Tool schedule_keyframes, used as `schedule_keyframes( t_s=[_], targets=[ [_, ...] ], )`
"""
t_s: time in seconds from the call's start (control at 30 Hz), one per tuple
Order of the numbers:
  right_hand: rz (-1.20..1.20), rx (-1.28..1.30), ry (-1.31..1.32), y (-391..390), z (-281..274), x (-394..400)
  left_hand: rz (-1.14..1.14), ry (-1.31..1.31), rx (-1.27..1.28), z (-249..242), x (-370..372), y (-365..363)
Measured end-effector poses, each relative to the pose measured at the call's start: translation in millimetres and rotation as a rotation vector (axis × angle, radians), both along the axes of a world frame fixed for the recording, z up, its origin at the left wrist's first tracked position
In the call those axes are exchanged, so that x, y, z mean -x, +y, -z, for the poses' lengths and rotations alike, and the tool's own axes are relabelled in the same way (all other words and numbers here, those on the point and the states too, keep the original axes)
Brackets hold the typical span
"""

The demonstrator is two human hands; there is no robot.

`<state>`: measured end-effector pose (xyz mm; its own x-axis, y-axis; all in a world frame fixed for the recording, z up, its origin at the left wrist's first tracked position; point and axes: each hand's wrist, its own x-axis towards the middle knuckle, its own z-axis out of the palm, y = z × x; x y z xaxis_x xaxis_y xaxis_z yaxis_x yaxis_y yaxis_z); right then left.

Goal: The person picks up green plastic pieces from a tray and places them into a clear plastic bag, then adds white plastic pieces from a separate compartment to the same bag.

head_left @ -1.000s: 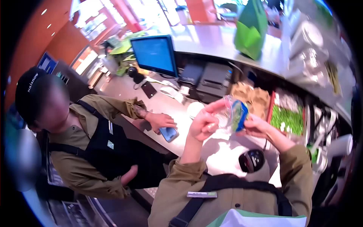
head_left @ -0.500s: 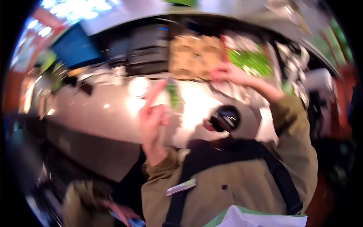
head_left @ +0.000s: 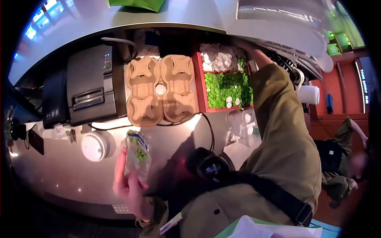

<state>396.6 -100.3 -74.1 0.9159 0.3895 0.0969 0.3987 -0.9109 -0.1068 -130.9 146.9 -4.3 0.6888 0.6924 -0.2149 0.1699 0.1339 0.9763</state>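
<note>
My left hand (head_left: 129, 178) is closed on a clear plastic bag (head_left: 139, 152) with small green pieces inside, above the steel counter (head_left: 71, 174). My right arm stretches across a red divided box (head_left: 202, 101), and my right hand (head_left: 247, 47) reaches into shadow behind its far right corner; the fingers are hidden. One compartment of the box has small white round pieces (head_left: 220, 57), the other small green pieces (head_left: 222, 87) with a few white ones on top. A white-lidded cup (head_left: 94, 146) stands left of the bag.
Brown cardboard cup carriers (head_left: 145, 89) lie left of the red box, beside a black printer (head_left: 89, 79). A clear plastic container (head_left: 242, 125) sits under my right forearm. A raised ledge (head_left: 190, 16) runs along the back. Another person (head_left: 337, 158) is at the far right.
My view has swung right and sharpened. My right hand has gone from near the box's front left to beyond its far right corner. The left hand still holds the bag.
</note>
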Motion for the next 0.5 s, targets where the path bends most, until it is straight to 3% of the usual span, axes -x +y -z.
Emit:
schedule_keyframes(
  t_s=[0.3,0.5],
  targets=[
    [0.067,0.075,0.006,21,12,-21,0.174,-0.162,0.194,7,-17,2],
    [0.087,-0.002,0.013,36,9,-20,0.25,-0.122,0.302,2,-31,7]
  ],
)
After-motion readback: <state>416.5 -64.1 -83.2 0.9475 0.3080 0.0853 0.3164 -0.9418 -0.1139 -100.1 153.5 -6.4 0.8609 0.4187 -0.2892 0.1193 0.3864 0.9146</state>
